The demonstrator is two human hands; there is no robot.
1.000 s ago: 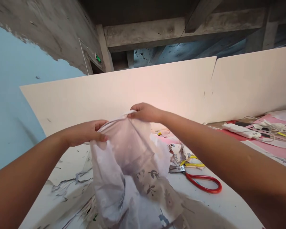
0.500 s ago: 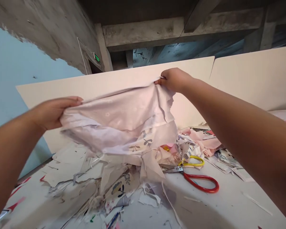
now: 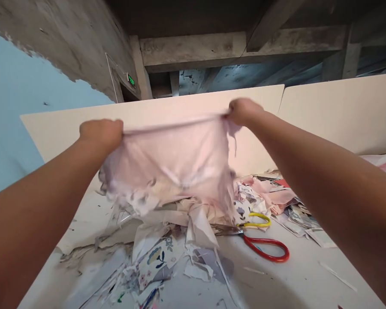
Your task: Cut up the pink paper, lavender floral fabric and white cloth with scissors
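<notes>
A pale pink piece of cloth (image 3: 173, 159) hangs stretched in the air between both hands, its lower edge blurred by motion. My left hand (image 3: 101, 133) is a fist closed on the cloth's upper left corner. My right hand (image 3: 242, 110) is closed on the upper right corner, slightly higher. The top edge runs taut between them. Below the cloth lies a heap of fabric scraps (image 3: 167, 244), some printed with flowers.
Scissors with one red and one yellow handle (image 3: 260, 244) lie on the white table (image 3: 292, 283) right of the heap. More pink and printed scraps (image 3: 276, 197) lie behind them. A cream partition board (image 3: 334, 116) stands along the table's far edge.
Both hands rose from table level and moved apart, pulling the bunched cloth up and spreading it. In the last half second the left hand closed into a fist and the top edge went taut.
</notes>
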